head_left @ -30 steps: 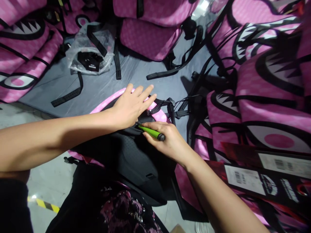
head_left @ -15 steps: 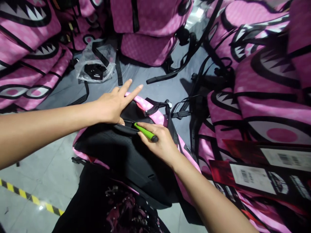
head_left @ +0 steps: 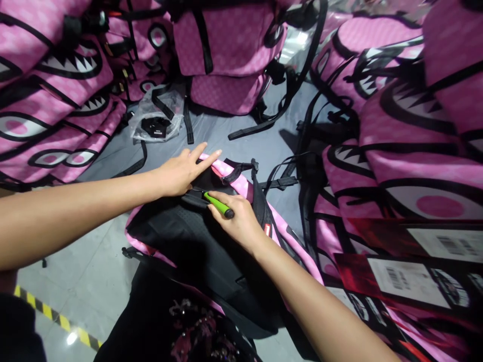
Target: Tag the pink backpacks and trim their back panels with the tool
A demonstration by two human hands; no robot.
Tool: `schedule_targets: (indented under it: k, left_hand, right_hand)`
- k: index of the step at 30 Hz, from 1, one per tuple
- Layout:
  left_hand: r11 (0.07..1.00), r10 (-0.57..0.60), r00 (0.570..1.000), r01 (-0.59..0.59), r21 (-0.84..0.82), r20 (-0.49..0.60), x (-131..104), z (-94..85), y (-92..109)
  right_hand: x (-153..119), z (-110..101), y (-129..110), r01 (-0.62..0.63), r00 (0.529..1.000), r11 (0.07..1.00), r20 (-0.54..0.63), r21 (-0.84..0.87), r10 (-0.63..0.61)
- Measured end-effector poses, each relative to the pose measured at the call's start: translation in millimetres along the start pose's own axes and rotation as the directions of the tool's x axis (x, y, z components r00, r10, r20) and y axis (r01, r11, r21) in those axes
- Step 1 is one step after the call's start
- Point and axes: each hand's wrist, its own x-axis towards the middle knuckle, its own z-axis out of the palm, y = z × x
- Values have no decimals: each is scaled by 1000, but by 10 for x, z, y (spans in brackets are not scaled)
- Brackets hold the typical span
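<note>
A black and pink backpack lies against my body at the table's near edge, its black side facing up. In my right hand is a slim bright green handle with a black end. Its far tip meets the black fabric near a seam, and I cannot make out what kind of tool it is. My left hand rests on the backpack just left of the tip. Its fingers are spread over the pink edge and its thumb presses the black fabric, partly hidden.
Pink backpacks with shark-face prints stand at the back, left and right. A clear plastic bag with black parts lies on the grey table cover. Red and black tags with barcodes lie at the right. Yellow-black tape marks the floor.
The view has shifted slightly, so the surroundings sit a little lower and further right at the left side. Both hands stay at the same spot on the backpack, the green handle still held.
</note>
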Motion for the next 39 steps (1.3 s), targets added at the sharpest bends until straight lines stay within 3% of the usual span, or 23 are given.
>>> schedule_targets:
  k: [9, 14, 18, 21, 25, 28, 32, 39]
  left_hand:
    - [995, -90, 996, 91, 42, -28, 58, 24, 111]
    - [999, -44, 998, 45, 26, -54, 19, 57, 51]
    - [1000, -23, 998, 21, -21, -55, -42, 45, 34]
    - [992, -128, 990, 127, -28, -59, -69, 19, 88]
    - [949, -310, 947, 314, -38, 79, -55, -40, 105]
    - [968, -239, 953, 249, -33, 188, -16, -79, 28]
    - [985, -158, 967, 167, -30, 199, 24, -92, -79]
    - [979, -119, 945, 164, -125, 305, 102, -124, -108]
  right_hand:
    - [120, 108, -20, -47, 997, 996, 58, 73, 42]
    - [56, 88, -8, -27, 1000, 994, 14, 106, 26]
    - [50, 7, -25, -48, 996, 991, 87, 125, 37]
    - [87, -18, -36, -59, 990, 993, 134, 99, 46]
    - [104, 28, -39, -48, 994, 997, 96, 64, 42]
    - [97, 55, -38, -43, 996, 997, 76, 69, 38]
    - [128, 50, -49, -63, 995, 996, 86, 67, 57]
    - [302, 168, -176, -93, 992, 992, 97, 85, 85]
